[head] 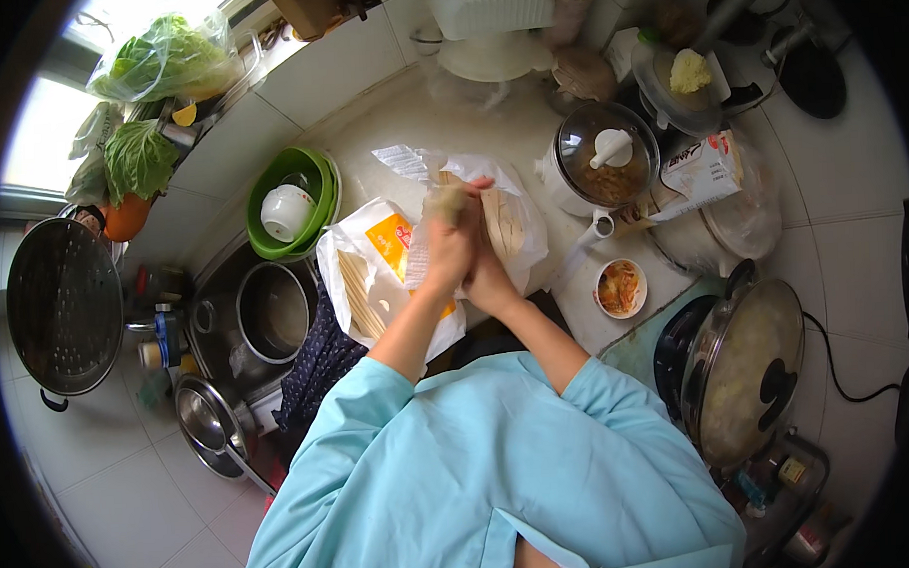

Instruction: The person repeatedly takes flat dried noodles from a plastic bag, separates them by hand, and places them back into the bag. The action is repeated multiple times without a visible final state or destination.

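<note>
My left hand (450, 239) and my right hand (489, 271) are pressed together above the counter, in the middle of the view. A pale, blurred lump (447, 203) shows at the fingers of my left hand; what it is cannot be told, nor can what lies between the palms. Beneath and to the right of the hands, flat pale strips (503, 226) lie in a thin white plastic bag (534, 240). On the left, a white and orange package (362, 227) holds a bundle of pale sticks or dry noodles (361, 291).
A green basin (253, 227) with a white bowl (287, 213) stands left, beside a sink holding a metal pot (274, 313). To the right are a lidded electric pot (608, 155), a small bowl of reddish food (620, 287) and a large pan with a glass lid (750, 371).
</note>
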